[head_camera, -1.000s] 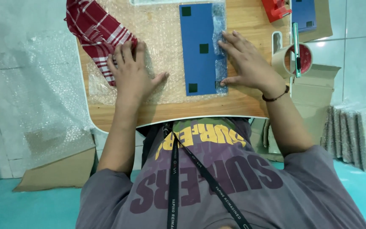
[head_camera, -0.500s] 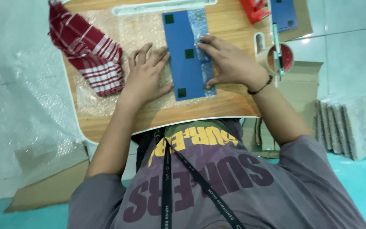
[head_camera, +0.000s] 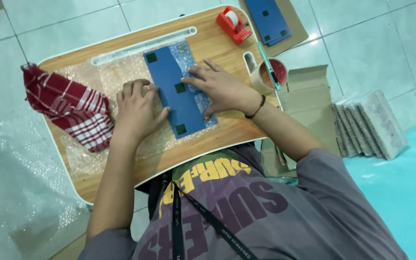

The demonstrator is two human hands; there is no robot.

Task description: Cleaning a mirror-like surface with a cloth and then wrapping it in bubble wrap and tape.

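Blue flat panel [head_camera: 178, 98] with three small dark squares along its midline, lying on a sheet of bubble wrap [head_camera: 121, 79] near the centre of a wooden lap table [head_camera: 217, 43]. Its long axis runs from about 11 o'clock, the far end, to about 5 o'clock, the near end toward the person. One flap of wrap is already folded over the panel's right long edge, covering a narrow strip; the rest of the blue face remains bare, so the wrapping appears to be at an early stage, with the left side of the sheet not yet brought over and nothing taped.

Right hand [head_camera: 220, 86]: fingers spread flat, pressing the folded flap down against the panel. Left hand [head_camera: 138, 108]: at the panel's 9 o'clock side, fingers curled, resting on the wrap and touching the panel's left edge; neither hand pinches anything.

Surroundings: a red-and-white striped cloth [head_camera: 73, 110] at 9 o'clock on the table; a red tape dispenser [head_camera: 233, 23] at 1 o'clock; a roll of tape [head_camera: 268, 77] at 3 o'clock; more blue panels [head_camera: 268, 19] on cardboard beyond.
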